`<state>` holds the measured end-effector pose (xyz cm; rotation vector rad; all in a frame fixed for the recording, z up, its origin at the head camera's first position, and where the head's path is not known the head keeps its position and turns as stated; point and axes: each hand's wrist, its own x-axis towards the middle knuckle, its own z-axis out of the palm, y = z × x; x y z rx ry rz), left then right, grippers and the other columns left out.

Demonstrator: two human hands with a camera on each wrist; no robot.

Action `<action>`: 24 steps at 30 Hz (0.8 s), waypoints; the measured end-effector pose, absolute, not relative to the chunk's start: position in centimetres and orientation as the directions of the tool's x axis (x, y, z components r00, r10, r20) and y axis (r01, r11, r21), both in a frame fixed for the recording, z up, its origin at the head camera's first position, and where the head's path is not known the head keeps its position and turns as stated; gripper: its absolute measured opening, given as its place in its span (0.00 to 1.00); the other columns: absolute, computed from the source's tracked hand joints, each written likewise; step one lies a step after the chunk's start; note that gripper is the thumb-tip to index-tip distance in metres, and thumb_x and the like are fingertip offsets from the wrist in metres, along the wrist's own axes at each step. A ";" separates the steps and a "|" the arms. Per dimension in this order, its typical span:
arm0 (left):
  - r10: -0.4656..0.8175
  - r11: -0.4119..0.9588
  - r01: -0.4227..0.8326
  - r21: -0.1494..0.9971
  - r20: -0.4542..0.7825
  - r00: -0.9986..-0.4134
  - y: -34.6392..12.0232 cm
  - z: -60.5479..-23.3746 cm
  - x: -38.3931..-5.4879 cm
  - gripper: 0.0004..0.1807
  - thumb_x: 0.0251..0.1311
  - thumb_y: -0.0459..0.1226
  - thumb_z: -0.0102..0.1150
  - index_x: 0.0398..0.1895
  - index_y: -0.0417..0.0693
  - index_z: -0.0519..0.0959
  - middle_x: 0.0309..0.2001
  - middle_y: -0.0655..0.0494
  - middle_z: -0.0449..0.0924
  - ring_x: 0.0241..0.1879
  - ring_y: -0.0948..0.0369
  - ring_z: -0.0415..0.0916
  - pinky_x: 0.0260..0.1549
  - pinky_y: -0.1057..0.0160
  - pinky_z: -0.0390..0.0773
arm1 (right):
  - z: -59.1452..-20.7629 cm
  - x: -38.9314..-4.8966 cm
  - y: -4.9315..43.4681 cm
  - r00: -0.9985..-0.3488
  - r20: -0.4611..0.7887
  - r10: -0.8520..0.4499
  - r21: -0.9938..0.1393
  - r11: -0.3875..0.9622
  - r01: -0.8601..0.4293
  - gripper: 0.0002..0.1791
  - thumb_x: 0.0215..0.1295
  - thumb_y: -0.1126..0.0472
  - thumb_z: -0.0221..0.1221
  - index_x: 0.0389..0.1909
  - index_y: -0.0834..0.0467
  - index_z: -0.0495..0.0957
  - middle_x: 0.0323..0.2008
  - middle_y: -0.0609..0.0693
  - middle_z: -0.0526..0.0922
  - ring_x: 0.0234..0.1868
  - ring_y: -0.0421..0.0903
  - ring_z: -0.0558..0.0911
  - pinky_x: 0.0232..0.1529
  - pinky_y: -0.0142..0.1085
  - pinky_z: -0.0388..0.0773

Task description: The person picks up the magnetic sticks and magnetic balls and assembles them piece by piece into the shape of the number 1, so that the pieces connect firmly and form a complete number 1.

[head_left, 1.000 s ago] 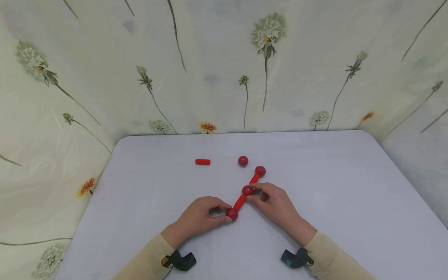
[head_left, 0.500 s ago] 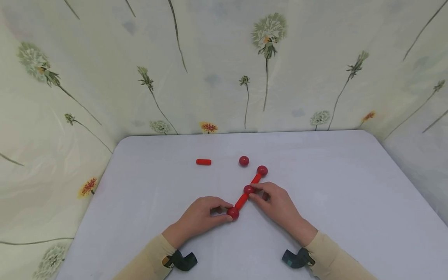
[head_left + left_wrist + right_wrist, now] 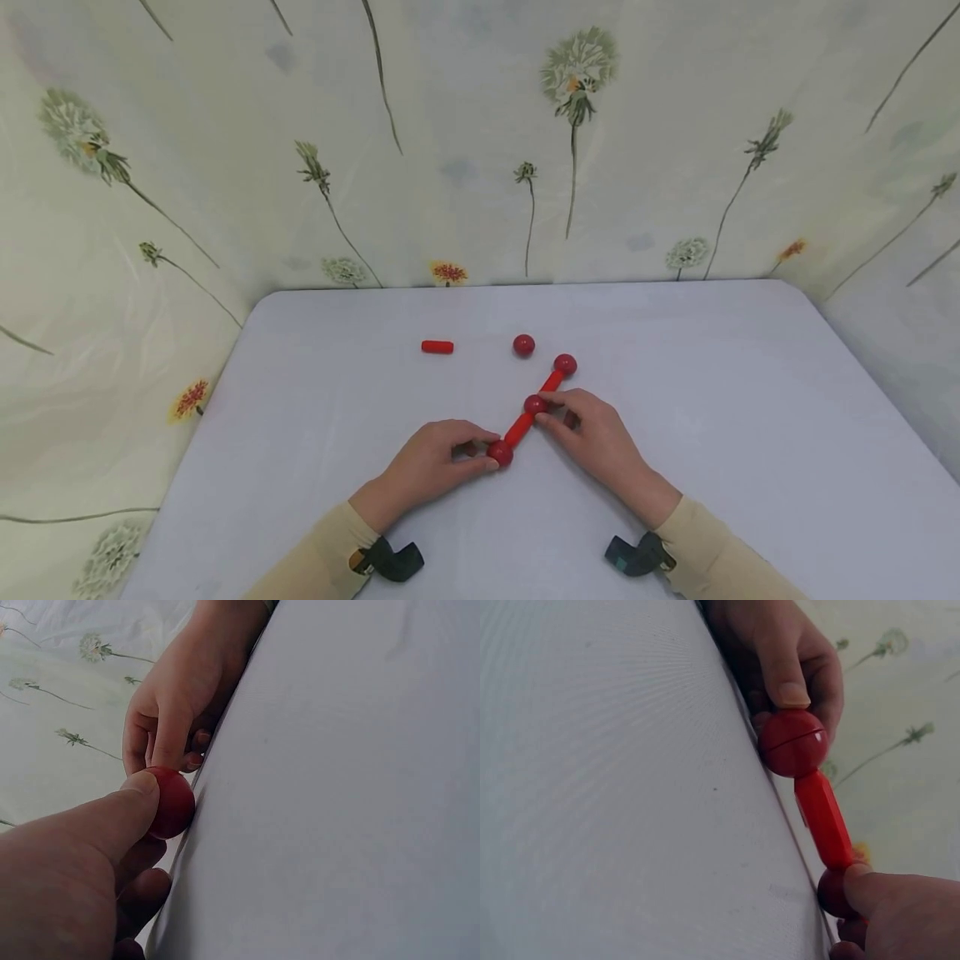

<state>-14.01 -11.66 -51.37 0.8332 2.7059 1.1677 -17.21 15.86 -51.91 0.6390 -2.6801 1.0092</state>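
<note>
A chain of three dark red balls joined by two bright red rods lies slantwise on the table. My left hand (image 3: 431, 465) pinches the near end ball (image 3: 500, 453) between thumb and fingers; that ball also shows in the left wrist view. With thumb and index finger, my right hand (image 3: 596, 429) pinches the middle ball (image 3: 536, 405). Between the two hands runs one red rod (image 3: 823, 819), faceted along its sides. The second rod (image 3: 552, 382) leads on to the far end ball (image 3: 565, 364), which neither hand touches.
A loose red ball (image 3: 523, 345) sits just left of the chain's far end. Farther left lies a separate red rod (image 3: 437, 347). The white table (image 3: 720, 358) meets a flower-printed curtain (image 3: 465, 208) along its back edge.
The chain and the view have shifted very slightly, with the far end ball a little to the right. Both hands keep their pinch on the same balls.
</note>
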 end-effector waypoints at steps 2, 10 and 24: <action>0.506 0.564 0.449 0.693 0.140 -0.851 -11.5 -51.3 -14.0 0.19 0.61 0.53 0.65 0.55 0.65 0.82 0.41 0.75 0.80 0.38 0.71 0.73 0.39 0.68 0.76 | -51.8 -17.2 15.9 -0.885 0.338 -0.321 -0.572 0.676 -0.464 0.20 0.59 0.53 0.70 0.54 0.48 0.82 0.38 0.38 0.80 0.31 0.35 0.74 0.33 0.31 0.77; 0.498 0.573 0.447 0.687 0.141 -0.856 -11.3 -51.5 -14.1 0.20 0.60 0.54 0.66 0.56 0.65 0.82 0.41 0.74 0.80 0.38 0.70 0.73 0.38 0.69 0.76 | -51.8 -17.4 16.2 -0.885 0.339 -0.320 -0.570 0.679 -0.464 0.20 0.59 0.54 0.71 0.53 0.48 0.82 0.39 0.39 0.81 0.31 0.35 0.75 0.33 0.31 0.77; 0.457 0.539 0.391 0.746 0.130 -0.880 -13.1 -51.2 -15.3 0.20 0.61 0.52 0.66 0.56 0.63 0.81 0.46 0.71 0.80 0.41 0.69 0.75 0.39 0.65 0.78 | -51.7 -17.6 16.1 -0.898 0.303 -0.319 -0.586 0.681 -0.439 0.20 0.59 0.53 0.71 0.53 0.49 0.82 0.39 0.39 0.81 0.32 0.36 0.75 0.33 0.32 0.78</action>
